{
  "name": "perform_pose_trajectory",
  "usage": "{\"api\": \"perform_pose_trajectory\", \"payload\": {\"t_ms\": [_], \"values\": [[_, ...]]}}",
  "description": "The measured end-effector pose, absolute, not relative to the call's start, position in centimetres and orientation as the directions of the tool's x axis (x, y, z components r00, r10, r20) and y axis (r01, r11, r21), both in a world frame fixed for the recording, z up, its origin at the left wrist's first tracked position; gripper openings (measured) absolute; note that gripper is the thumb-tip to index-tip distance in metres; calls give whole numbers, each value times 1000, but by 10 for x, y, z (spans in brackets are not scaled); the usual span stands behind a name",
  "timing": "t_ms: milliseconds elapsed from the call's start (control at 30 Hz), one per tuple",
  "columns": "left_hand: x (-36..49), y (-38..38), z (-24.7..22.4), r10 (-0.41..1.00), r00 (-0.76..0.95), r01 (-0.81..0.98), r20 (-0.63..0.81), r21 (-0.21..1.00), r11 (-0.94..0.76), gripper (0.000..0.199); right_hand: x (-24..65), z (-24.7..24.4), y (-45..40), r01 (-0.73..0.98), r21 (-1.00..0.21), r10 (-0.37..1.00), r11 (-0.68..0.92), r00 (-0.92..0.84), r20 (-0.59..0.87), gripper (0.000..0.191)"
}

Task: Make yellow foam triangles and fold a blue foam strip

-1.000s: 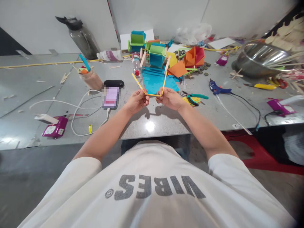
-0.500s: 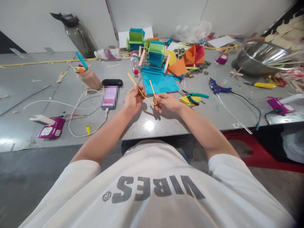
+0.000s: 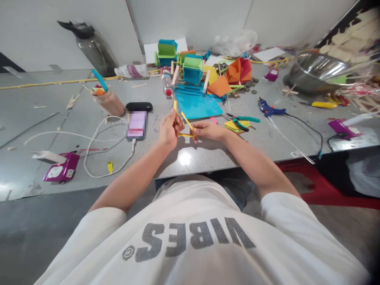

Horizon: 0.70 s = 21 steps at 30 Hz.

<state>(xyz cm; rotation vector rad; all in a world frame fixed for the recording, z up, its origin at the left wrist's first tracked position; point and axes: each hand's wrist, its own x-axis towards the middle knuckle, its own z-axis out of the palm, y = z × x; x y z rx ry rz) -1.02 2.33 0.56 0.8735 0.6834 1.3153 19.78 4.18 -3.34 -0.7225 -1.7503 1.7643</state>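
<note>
A yellow strip (image 3: 187, 122) is spanning the gap between the two hands, above the counter (image 3: 208, 158), and is forming bent sides with a corner at the right fingertips. The left hand (image 3: 170, 128) is grasping the strip with curled fingers, one end standing up above them; the right hand (image 3: 204, 130) is pinching the corner. Whether the strip's ends are meeting at the left fingers is too small to tell.

The step in hand appears to be folding: the strip seems to be taking a closed, roughly triangular outline. The next move is probably calling for a firm pinch at both corners and careful alignment of the ends, since a thin strip may be springing open or twisting if either hand is slackening.

Just beyond the hands, a blue sheet (image 3: 198, 107) is lying flat, and a blue-and-green model (image 3: 192, 73) is standing behind it. A small bottle (image 3: 167, 82) is lying beyond the left hand. To the right of the right hand, pliers (image 3: 248, 118) are resting on yellow paper (image 3: 230, 125); a glue gun (image 3: 273, 110) is lying farther right, near a steel bowl (image 3: 305, 82). To the left of the left hand, a phone (image 3: 137, 124) is lying near a cup (image 3: 109, 103).
</note>
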Motion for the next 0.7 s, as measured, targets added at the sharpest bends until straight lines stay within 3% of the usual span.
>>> {"api": "perform_pose_trajectory", "payload": {"t_ms": [267,700], "values": [[-2,24,-6,999,53,-480,11,877,15,76,200,-29,39,41,-998,677,36,-736,-6,59],[-7,35,-20,996,55,-456,65,889,-33,78,195,-22,35,68,-996,663,59,-748,-12,60]]}}
